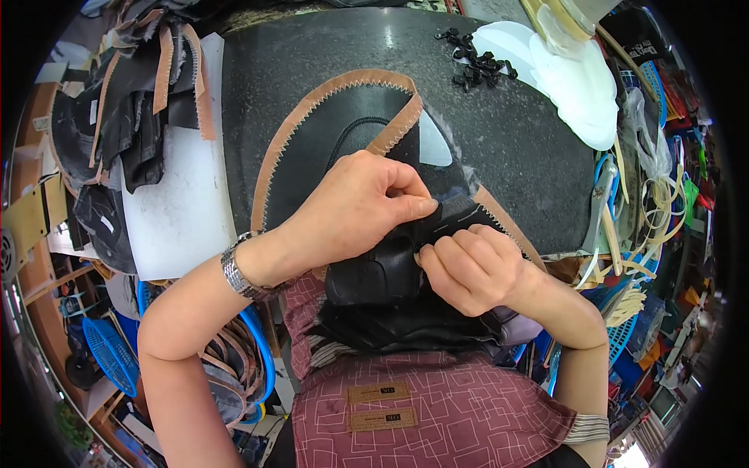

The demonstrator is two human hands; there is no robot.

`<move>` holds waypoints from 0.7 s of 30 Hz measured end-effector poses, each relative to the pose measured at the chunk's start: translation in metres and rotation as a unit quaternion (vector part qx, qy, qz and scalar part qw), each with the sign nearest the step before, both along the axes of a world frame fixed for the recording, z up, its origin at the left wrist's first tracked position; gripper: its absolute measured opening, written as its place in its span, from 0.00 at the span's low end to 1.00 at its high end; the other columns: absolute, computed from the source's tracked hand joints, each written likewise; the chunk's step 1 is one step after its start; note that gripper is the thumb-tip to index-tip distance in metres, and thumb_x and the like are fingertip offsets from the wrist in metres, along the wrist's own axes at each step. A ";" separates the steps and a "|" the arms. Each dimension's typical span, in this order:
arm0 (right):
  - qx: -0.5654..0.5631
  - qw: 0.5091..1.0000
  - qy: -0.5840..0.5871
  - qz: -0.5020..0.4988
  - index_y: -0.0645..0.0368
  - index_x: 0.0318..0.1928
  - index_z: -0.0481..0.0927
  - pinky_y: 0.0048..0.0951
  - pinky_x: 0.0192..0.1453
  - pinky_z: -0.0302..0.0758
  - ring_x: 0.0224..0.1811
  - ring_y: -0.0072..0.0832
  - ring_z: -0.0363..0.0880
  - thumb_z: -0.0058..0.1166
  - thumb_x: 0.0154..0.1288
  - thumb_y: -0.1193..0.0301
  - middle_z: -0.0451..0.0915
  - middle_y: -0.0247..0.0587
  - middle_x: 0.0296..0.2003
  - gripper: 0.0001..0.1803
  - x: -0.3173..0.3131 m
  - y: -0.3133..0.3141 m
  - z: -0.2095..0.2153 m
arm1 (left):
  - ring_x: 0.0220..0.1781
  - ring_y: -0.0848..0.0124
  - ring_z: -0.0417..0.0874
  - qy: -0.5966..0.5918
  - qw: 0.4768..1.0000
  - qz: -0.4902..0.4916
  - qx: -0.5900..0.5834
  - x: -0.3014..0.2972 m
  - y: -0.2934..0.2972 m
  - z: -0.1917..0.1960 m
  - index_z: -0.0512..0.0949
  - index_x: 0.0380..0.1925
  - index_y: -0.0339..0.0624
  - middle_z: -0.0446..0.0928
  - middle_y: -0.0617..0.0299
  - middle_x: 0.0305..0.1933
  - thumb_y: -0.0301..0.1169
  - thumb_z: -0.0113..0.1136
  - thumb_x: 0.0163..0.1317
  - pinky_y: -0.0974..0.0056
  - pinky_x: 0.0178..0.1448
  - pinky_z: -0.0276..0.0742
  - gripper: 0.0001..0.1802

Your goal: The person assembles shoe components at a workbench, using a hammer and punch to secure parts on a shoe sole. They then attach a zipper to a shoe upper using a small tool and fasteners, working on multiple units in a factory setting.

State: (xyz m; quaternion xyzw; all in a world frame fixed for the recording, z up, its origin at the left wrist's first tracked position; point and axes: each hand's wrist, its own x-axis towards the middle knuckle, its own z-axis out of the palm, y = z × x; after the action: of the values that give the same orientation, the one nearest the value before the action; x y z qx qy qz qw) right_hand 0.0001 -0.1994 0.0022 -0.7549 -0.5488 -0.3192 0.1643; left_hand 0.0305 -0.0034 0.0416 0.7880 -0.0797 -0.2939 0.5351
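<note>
A floppy black leather piece (pixel 370 269), perhaps a shoe or bag part, lies over the near edge of the dark table, with part of it on my lap. A tan strip (pixel 289 129) with pale zigzag stitching runs along its edge and loops at the far side. My left hand (pixel 363 203) is closed, its thumb and forefinger pinching the leather near its middle. Just nearer and to the right, my right hand (pixel 472 269) is curled tight around a fold of the same piece. Whatever small thing the fingertips may hold is hidden.
Small black plastic fittings (pixel 476 62) and white rounded sheets (pixel 573 86) lie at the table's far right. On the left, similar black pieces (pixel 117 117) are heaped by a white board (pixel 175 207). Scissors (pixel 605 187) and pale strips rest along the right edge.
</note>
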 end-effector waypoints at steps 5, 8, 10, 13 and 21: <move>-0.005 1.000 -0.005 0.009 0.58 0.28 0.77 0.21 0.25 0.65 0.28 0.24 0.70 0.54 0.41 0.71 0.72 0.35 0.28 0.09 0.001 -0.001 0.001 | 0.28 0.82 0.73 -0.006 1.000 -0.005 0.000 0.000 0.001 0.000 0.80 0.28 0.32 0.77 0.65 0.24 0.30 0.62 0.57 0.73 0.33 0.69 0.09; -0.002 1.000 -0.018 -0.001 0.58 0.28 0.78 0.21 0.25 0.65 0.28 0.24 0.70 0.54 0.41 0.71 0.72 0.34 0.28 0.09 0.001 -0.001 0.000 | 0.28 0.82 0.73 -0.003 1.000 -0.008 0.014 0.000 0.001 0.003 0.80 0.28 0.32 0.77 0.65 0.25 0.30 0.63 0.56 0.73 0.33 0.69 0.09; 0.000 1.000 -0.026 -0.009 0.58 0.28 0.78 0.21 0.25 0.65 0.28 0.24 0.71 0.54 0.41 0.71 0.71 0.34 0.28 0.09 0.001 -0.001 -0.001 | 0.28 0.81 0.73 -0.030 0.999 -0.005 0.013 -0.001 0.001 0.001 0.80 0.28 0.33 0.77 0.64 0.25 0.30 0.64 0.55 0.73 0.32 0.69 0.09; 0.016 0.999 -0.017 -0.022 0.58 0.29 0.78 0.20 0.25 0.68 0.27 0.24 0.72 0.55 0.40 0.71 0.71 0.33 0.28 0.10 0.002 -0.001 -0.003 | 0.27 0.79 0.73 -0.072 0.997 0.014 0.006 -0.006 0.000 -0.005 0.80 0.28 0.33 0.76 0.62 0.24 0.29 0.65 0.54 0.72 0.32 0.69 0.09; 0.027 0.999 0.010 -0.037 0.59 0.28 0.78 0.19 0.24 0.71 0.27 0.24 0.75 0.55 0.37 0.71 0.71 0.34 0.26 0.12 0.006 0.002 -0.002 | 0.26 0.71 0.75 -0.135 0.989 0.045 0.030 -0.011 -0.006 -0.007 0.80 0.27 0.34 0.76 0.57 0.25 0.28 0.65 0.51 0.67 0.32 0.69 0.08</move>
State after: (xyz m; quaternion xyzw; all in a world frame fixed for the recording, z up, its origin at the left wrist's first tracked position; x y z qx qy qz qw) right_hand 0.0057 -0.1976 0.0005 -0.7732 -0.5099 -0.3324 0.1777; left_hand 0.0194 -0.0094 0.0347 0.8386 -0.1066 -0.1629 0.5087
